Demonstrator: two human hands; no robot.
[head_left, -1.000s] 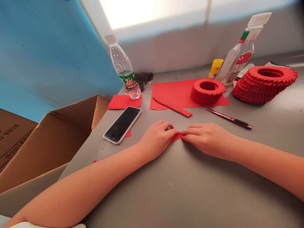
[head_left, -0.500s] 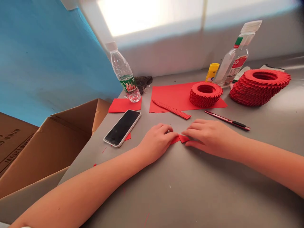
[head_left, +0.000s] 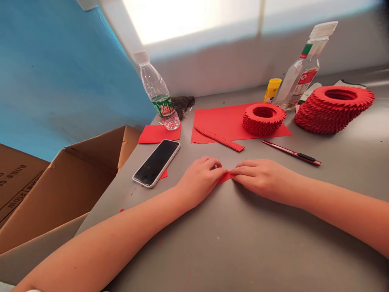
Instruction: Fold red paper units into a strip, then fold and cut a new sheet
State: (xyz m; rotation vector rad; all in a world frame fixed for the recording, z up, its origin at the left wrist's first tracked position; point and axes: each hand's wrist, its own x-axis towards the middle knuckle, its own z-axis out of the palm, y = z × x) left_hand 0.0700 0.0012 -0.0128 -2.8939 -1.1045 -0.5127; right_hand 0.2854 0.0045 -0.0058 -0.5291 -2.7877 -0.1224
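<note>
A small folded piece of red paper (head_left: 225, 177) lies on the grey table (head_left: 243, 239), pinched between my two hands. My left hand (head_left: 199, 181) holds its left side with bent fingers, and the fingertips of my right hand (head_left: 258, 177) press its right tip. Most of the piece is hidden by my fingers. Beyond my hands, a strip of folded red paper units (head_left: 219, 138) rests on a red paper sheet (head_left: 212, 121). A ring of the same units (head_left: 263, 120) stands on that sheet, and a larger ring (head_left: 332, 110) sits to the right.
A phone (head_left: 156, 163) lies left of my hands, and a craft knife (head_left: 291, 153) lies to the right. A water bottle (head_left: 156, 91), glue stick (head_left: 272, 90) and labelled plastic bottle (head_left: 299, 69) stand at the back. A cardboard box (head_left: 82, 178) sits beyond the table's left edge.
My right hand had drawn back from the red piece, showing more of it, and has returned to press its right tip. My left hand has stayed nearly still.
</note>
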